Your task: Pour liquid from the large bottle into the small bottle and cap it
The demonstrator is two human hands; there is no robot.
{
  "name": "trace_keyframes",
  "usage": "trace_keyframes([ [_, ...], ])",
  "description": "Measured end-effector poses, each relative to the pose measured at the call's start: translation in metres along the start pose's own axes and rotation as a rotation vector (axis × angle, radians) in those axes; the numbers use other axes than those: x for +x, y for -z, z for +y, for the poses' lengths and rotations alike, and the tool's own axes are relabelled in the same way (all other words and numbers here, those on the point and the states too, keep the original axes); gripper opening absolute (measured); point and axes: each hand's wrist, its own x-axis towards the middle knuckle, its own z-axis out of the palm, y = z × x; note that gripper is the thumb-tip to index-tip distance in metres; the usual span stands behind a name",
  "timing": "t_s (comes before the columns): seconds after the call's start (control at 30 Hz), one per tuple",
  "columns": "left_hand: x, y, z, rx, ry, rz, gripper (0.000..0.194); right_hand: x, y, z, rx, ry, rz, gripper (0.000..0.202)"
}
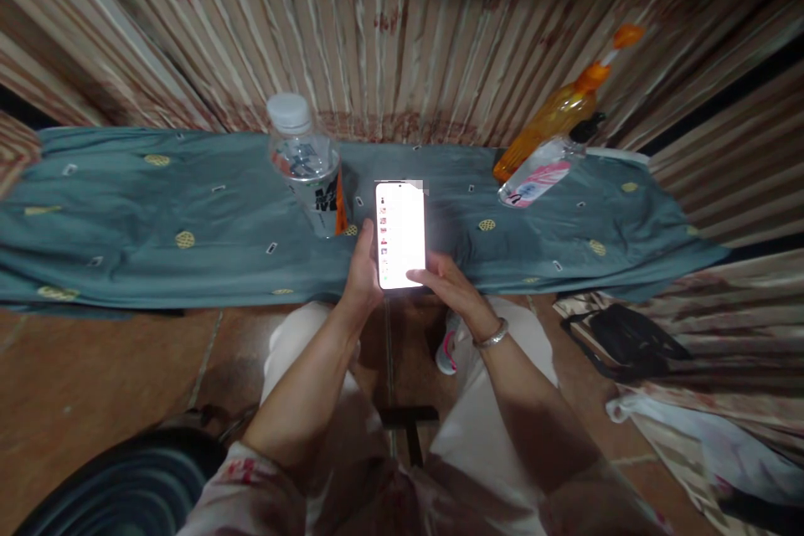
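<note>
A smartphone (400,236) with a bright white screen is held upright in front of me, over the near edge of the cloth-covered table. Down the left side of its screen runs a column of small pictures; the rest is washed out. My left hand (364,270) grips the phone's left edge, the thumb along its side and the other fingers hidden behind. My right hand (453,283) supports the lower right side, its thumb lying on the bottom of the screen. A metal bracelet (492,334) circles the right wrist.
A clear plastic bottle (307,163) with a white cap stands left of the phone. To the right are an orange pump bottle (549,121) and a clear bottle (541,173) with a black top. Pleated curtains (402,33) hang behind the blue-green tablecloth (126,226). A black bag (631,335) lies lower right.
</note>
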Motion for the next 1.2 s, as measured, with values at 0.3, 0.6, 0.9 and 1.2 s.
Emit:
trace_keyframes([
  [0.3,-0.0022,-0.0043,0.0002,-0.005,0.061,-0.016,0.054,0.0018,0.0082,0.0027,-0.007,-0.022,-0.062,0.043],
  [0.6,0.001,-0.0015,-0.0015,0.044,0.006,-0.006,0.056,-0.0029,0.0051,0.0021,-0.049,-0.005,-0.092,0.05],
  [0.9,0.0011,-0.0004,-0.0016,0.025,0.001,-0.009,0.056,-0.0006,0.0001,0.0067,-0.006,-0.019,-0.05,0.046],
  [1.2,-0.0021,-0.0024,-0.0002,0.034,0.015,-0.024,0.055,0.0012,0.007,-0.0002,0.136,-0.006,0.049,0.033],
])
